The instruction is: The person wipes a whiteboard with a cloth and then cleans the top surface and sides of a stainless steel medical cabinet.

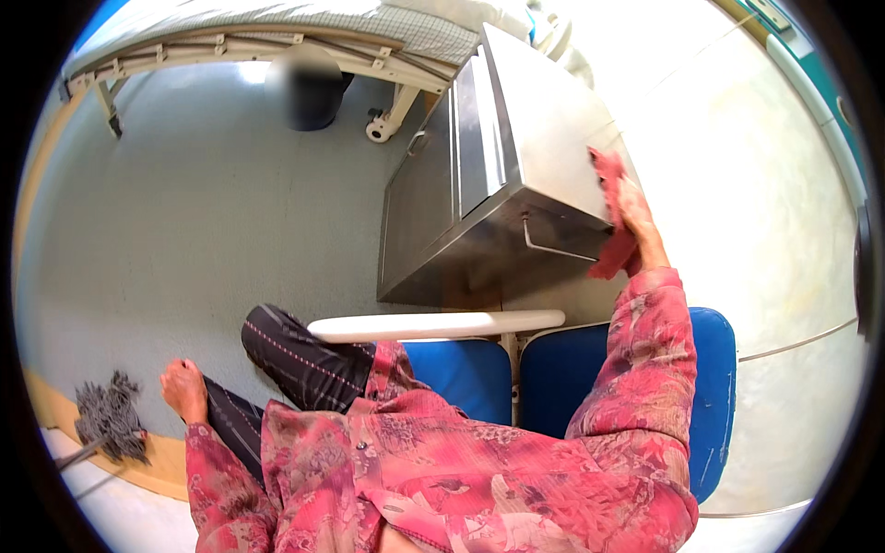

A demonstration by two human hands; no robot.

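A red cloth (614,214) is under my right hand (635,207), which presses it against the far right edge of a stainless steel bedside cabinet (563,131). Part of the cloth hangs down over the cabinet's side, beside a metal rail (556,249). My left hand (184,390) is closed in a fist near my left knee, away from the cabinet, with nothing visible in it. The cabinet has a drawer front and a door with a small handle (415,142). The fingertips of my right hand are partly hidden by the cloth.
Blue padded chairs (560,377) with a white armrest (442,325) stand beside me. A wheeled bed (263,48) is beyond the cabinet, with a dark bucket-like object (314,104) under its frame. A grey mop head (110,418) lies at lower left. A pale wall (747,207) runs along the right.
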